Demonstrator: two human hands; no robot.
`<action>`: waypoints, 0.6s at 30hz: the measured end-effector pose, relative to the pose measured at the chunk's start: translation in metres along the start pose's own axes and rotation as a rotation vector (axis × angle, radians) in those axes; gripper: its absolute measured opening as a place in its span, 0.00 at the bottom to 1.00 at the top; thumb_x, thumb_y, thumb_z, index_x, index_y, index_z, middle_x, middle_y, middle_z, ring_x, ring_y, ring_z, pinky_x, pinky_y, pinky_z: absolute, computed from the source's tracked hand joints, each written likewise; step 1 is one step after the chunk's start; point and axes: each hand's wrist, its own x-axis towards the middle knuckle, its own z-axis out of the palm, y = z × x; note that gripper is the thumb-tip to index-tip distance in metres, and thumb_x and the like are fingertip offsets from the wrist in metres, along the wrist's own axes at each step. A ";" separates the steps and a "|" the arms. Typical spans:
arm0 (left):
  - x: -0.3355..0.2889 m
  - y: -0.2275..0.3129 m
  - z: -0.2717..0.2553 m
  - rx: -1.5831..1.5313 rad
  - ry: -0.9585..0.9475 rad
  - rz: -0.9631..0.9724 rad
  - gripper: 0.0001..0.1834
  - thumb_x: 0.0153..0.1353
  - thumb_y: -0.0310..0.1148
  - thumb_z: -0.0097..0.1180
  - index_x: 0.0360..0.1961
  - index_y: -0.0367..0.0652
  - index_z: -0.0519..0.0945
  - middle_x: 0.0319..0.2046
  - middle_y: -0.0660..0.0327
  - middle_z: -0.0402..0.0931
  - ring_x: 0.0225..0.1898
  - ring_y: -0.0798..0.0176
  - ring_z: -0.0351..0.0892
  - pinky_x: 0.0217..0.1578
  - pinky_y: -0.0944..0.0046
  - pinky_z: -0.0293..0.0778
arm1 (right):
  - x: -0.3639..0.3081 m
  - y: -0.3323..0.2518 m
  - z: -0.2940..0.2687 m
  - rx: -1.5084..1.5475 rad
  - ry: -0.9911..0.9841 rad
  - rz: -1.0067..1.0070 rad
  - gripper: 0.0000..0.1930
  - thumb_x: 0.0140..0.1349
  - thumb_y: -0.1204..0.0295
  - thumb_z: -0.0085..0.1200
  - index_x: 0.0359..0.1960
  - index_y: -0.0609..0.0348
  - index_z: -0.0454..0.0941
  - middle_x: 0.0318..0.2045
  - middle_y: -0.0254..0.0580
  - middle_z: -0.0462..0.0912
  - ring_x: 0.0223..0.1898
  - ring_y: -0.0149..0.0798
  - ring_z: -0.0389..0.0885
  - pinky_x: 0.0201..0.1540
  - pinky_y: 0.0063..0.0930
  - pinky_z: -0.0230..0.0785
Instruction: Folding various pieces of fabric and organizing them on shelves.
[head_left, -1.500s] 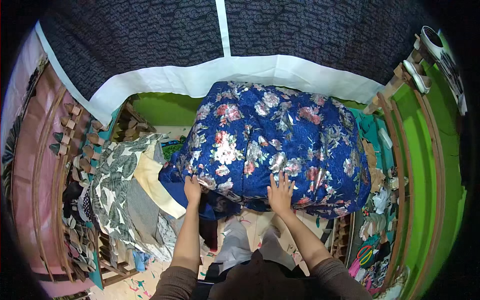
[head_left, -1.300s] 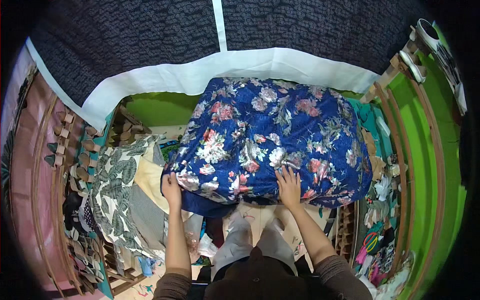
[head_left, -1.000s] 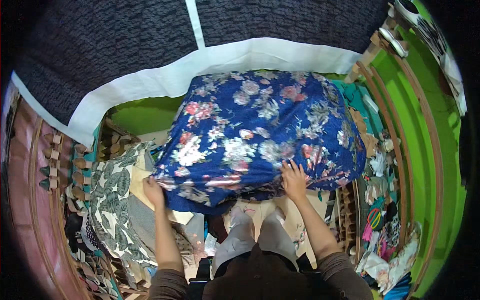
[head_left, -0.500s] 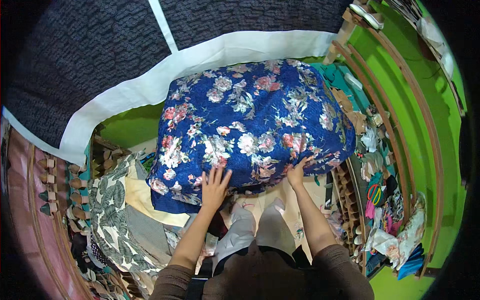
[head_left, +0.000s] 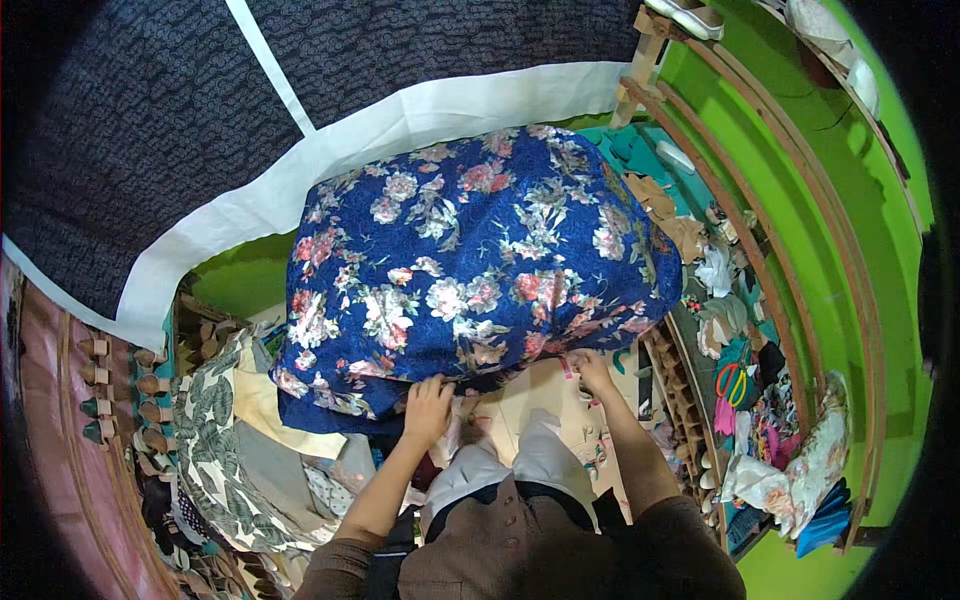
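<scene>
A large blue cloth with white and pink flowers [head_left: 470,250] drapes over a broad, rounded bulk in front of me; what lies beneath it is hidden. At its near edge, left of the middle, my left hand [head_left: 428,408] is closed on the cloth, its fingers bent over the hem. Farther right, my right hand [head_left: 594,372] has its fingers curled in at the same edge and appears to pinch the hem. The cloth partly hides those fingertips.
To the left lies a heap of fabrics, with a leaf-print cloth [head_left: 215,430] on it. Wooden racks [head_left: 100,400] carry shoe-shaped forms. Scissors with coloured handles [head_left: 732,384] rest among scraps on the right shelf. A dark curtain with a white border [head_left: 400,115] hangs behind.
Both hands have come down toward me from the cloth's near side to its lower edge. My left hand's spread fingers have bent closed. The whole view has shifted slightly.
</scene>
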 end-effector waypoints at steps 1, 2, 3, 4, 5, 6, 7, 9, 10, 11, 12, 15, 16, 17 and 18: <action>-0.002 0.006 0.006 0.005 0.003 -0.006 0.20 0.44 0.32 0.54 0.42 0.44 0.71 0.44 0.54 0.67 0.48 0.52 0.66 0.48 0.53 0.61 | 0.000 -0.004 0.002 -0.023 -0.035 0.014 0.15 0.56 0.74 0.43 0.45 0.65 0.72 0.34 0.44 0.78 0.34 0.34 0.76 0.38 0.25 0.68; -0.004 0.012 0.012 -0.061 -0.111 -0.109 0.20 0.46 0.32 0.54 0.43 0.42 0.71 0.44 0.53 0.68 0.46 0.51 0.68 0.47 0.53 0.63 | 0.001 -0.008 0.003 -0.047 -0.070 0.026 0.15 0.56 0.71 0.43 0.43 0.66 0.73 0.35 0.46 0.79 0.36 0.37 0.77 0.40 0.26 0.68; 0.002 0.023 0.020 -0.138 -0.219 -0.204 0.20 0.48 0.32 0.54 0.44 0.41 0.71 0.44 0.51 0.68 0.45 0.50 0.69 0.45 0.54 0.65 | 0.008 -0.011 -0.006 -0.080 -0.092 -0.023 0.15 0.57 0.71 0.43 0.44 0.65 0.72 0.34 0.44 0.79 0.34 0.35 0.77 0.38 0.25 0.69; 0.003 0.028 0.024 -0.138 -0.210 -0.220 0.20 0.48 0.32 0.54 0.44 0.41 0.71 0.44 0.51 0.68 0.45 0.50 0.69 0.45 0.54 0.65 | 0.010 -0.024 -0.008 -0.086 -0.105 -0.033 0.15 0.57 0.71 0.43 0.44 0.65 0.72 0.34 0.44 0.79 0.34 0.35 0.77 0.38 0.25 0.69; 0.003 0.032 0.029 -0.180 -0.166 -0.304 0.19 0.48 0.32 0.54 0.44 0.40 0.71 0.43 0.51 0.69 0.42 0.48 0.71 0.43 0.54 0.67 | 0.011 -0.036 -0.012 -0.063 -0.151 0.020 0.15 0.57 0.72 0.42 0.44 0.65 0.72 0.34 0.43 0.79 0.34 0.34 0.77 0.38 0.24 0.69; 0.005 0.036 0.036 -0.225 -0.119 -0.378 0.19 0.49 0.33 0.53 0.44 0.39 0.72 0.41 0.50 0.70 0.39 0.46 0.72 0.41 0.53 0.68 | 0.012 -0.045 -0.020 -0.041 -0.185 0.074 0.14 0.58 0.73 0.42 0.44 0.65 0.72 0.34 0.42 0.79 0.35 0.34 0.77 0.38 0.23 0.69; 0.007 0.039 0.043 -0.320 -0.015 -0.422 0.17 0.52 0.34 0.53 0.42 0.37 0.73 0.36 0.50 0.72 0.35 0.47 0.74 0.38 0.54 0.70 | 0.018 -0.042 -0.026 0.051 -0.221 0.006 0.14 0.59 0.75 0.41 0.45 0.65 0.71 0.35 0.41 0.78 0.36 0.33 0.77 0.39 0.23 0.70; 0.011 0.042 0.058 -0.528 0.054 -0.578 0.18 0.53 0.36 0.53 0.42 0.37 0.73 0.36 0.50 0.73 0.35 0.51 0.75 0.38 0.57 0.70 | 0.026 -0.050 -0.036 0.027 -0.257 0.009 0.15 0.58 0.74 0.42 0.47 0.63 0.71 0.35 0.39 0.78 0.34 0.30 0.76 0.37 0.22 0.69; 0.006 0.038 0.069 -0.728 0.122 -0.730 0.19 0.54 0.38 0.53 0.42 0.36 0.72 0.36 0.50 0.74 0.36 0.55 0.76 0.38 0.60 0.71 | 0.028 -0.054 -0.036 0.013 -0.297 0.016 0.16 0.57 0.74 0.44 0.48 0.61 0.70 0.35 0.37 0.78 0.33 0.28 0.74 0.35 0.20 0.67; 0.003 0.030 0.081 -0.998 0.109 -0.915 0.21 0.55 0.41 0.53 0.43 0.34 0.73 0.33 0.52 0.76 0.34 0.61 0.76 0.38 0.65 0.70 | 0.030 -0.057 -0.036 0.006 -0.361 -0.046 0.16 0.60 0.70 0.43 0.50 0.60 0.69 0.36 0.36 0.78 0.35 0.27 0.75 0.35 0.19 0.67; 0.006 0.027 0.087 -1.182 0.062 -1.011 0.23 0.55 0.45 0.54 0.43 0.35 0.73 0.36 0.57 0.75 0.35 0.63 0.74 0.38 0.67 0.69 | 0.031 -0.059 -0.038 -0.006 -0.374 -0.047 0.16 0.60 0.70 0.43 0.50 0.60 0.69 0.36 0.36 0.78 0.35 0.27 0.75 0.35 0.19 0.67; 0.038 0.044 0.058 -1.653 0.093 -1.170 0.30 0.54 0.55 0.53 0.48 0.40 0.71 0.46 0.60 0.70 0.44 0.62 0.69 0.46 0.60 0.64 | 0.033 -0.068 -0.042 0.116 -0.419 0.223 0.17 0.64 0.62 0.43 0.50 0.59 0.69 0.37 0.37 0.79 0.35 0.27 0.76 0.32 0.20 0.67; 0.043 0.044 0.062 -1.657 0.116 -1.179 0.30 0.54 0.55 0.53 0.48 0.40 0.71 0.46 0.60 0.70 0.44 0.62 0.69 0.46 0.60 0.64 | 0.033 -0.066 -0.042 0.105 -0.437 0.216 0.17 0.64 0.62 0.43 0.50 0.59 0.69 0.37 0.37 0.79 0.35 0.27 0.76 0.32 0.20 0.67; 0.052 0.045 0.066 -1.774 0.212 -1.260 0.30 0.54 0.56 0.53 0.47 0.41 0.72 0.45 0.60 0.70 0.44 0.62 0.69 0.46 0.59 0.64 | 0.033 -0.065 -0.041 0.076 -0.489 0.226 0.17 0.64 0.62 0.42 0.49 0.59 0.69 0.36 0.38 0.79 0.34 0.27 0.76 0.32 0.20 0.68; 0.055 0.039 0.073 -1.884 0.309 -1.338 0.30 0.53 0.56 0.54 0.46 0.41 0.72 0.44 0.60 0.70 0.44 0.63 0.69 0.46 0.58 0.63 | 0.029 -0.064 -0.035 0.053 -0.540 0.238 0.17 0.64 0.62 0.42 0.49 0.59 0.69 0.36 0.38 0.79 0.34 0.26 0.76 0.32 0.20 0.68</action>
